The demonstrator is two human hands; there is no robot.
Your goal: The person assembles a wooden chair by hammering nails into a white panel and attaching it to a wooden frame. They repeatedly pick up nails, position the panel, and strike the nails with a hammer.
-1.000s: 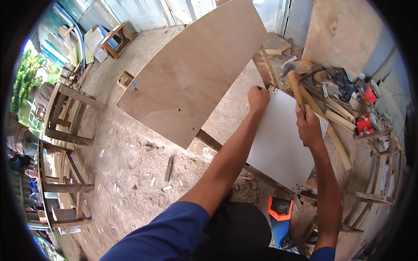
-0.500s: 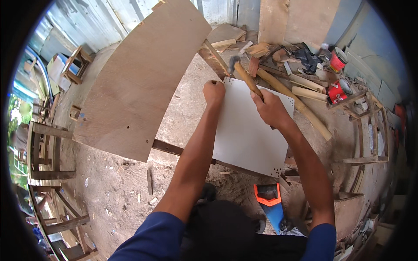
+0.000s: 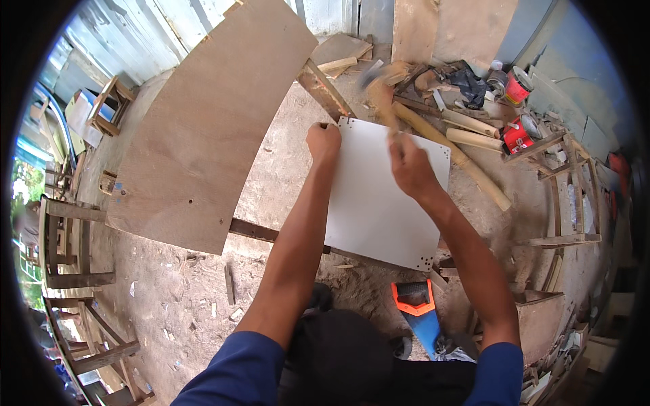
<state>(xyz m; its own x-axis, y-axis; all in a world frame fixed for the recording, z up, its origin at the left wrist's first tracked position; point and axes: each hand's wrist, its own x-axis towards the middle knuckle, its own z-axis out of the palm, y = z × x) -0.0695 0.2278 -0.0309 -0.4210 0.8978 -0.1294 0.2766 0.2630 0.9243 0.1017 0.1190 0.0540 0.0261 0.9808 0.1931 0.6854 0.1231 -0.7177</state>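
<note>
Brown board (image 3: 210, 135) covers the left part of the wooden frame (image 3: 254, 229); white panel (image 3: 379, 203) lies to its right, lower edge along the frame's near rail. Hammer (image 3: 384, 105) is motion-blurred, its head farther from the panel's far left corner than in the previous frame, where it showed sharper. Right hand (image 3: 411, 164) is clenched round the handle. Left hand (image 3: 323, 142), fingers curled, stays at that corner; cannot tell whether it pinches anything.
</note>
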